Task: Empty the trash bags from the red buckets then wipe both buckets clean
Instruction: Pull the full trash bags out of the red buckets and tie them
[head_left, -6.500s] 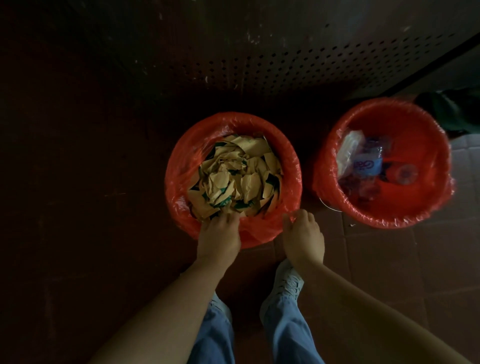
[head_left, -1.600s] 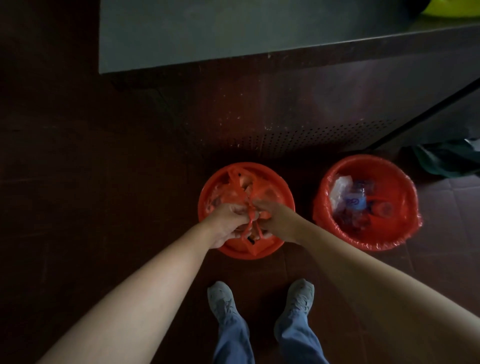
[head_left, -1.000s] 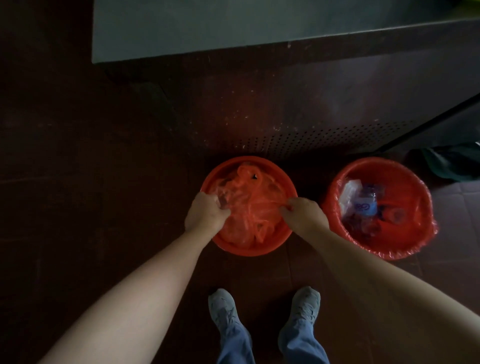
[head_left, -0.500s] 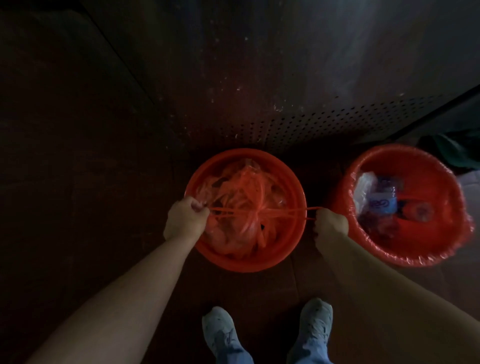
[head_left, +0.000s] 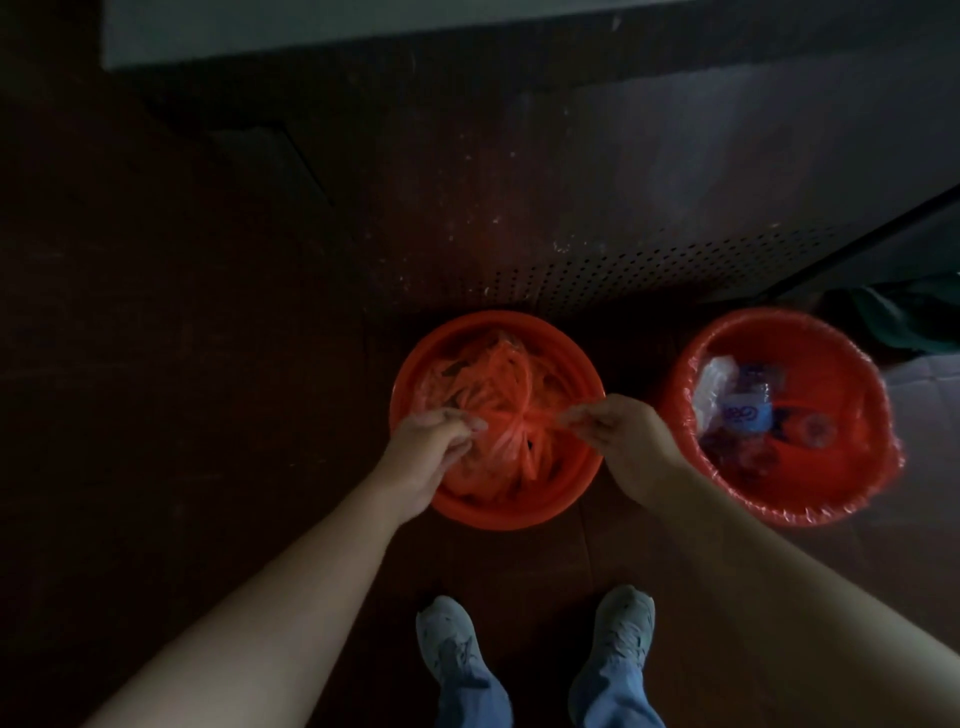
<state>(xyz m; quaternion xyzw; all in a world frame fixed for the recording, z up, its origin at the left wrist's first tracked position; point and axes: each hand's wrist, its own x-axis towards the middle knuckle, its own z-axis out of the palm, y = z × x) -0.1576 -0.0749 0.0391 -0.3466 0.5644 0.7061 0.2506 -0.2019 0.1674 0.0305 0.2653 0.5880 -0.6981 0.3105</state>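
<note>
Sitting bunched inside the left bucket (head_left: 511, 519), the red bag (head_left: 498, 410) is thin, soft film, probably light, slippery and quick to tear if yanked. The gathered knot at its middle looks the safest place to grip for lifting. The left hand (head_left: 426, 447) pinches a strand on one side of that knot and the right hand (head_left: 618, 431) pinches one on the other. Both have fingers curled and wrists low over the near rim, with forearms reaching forward and down. The right bucket (head_left: 779, 506) stands nearby, its liner (head_left: 691, 374) folded over the rim and bottles (head_left: 745, 413) inside.
</note>
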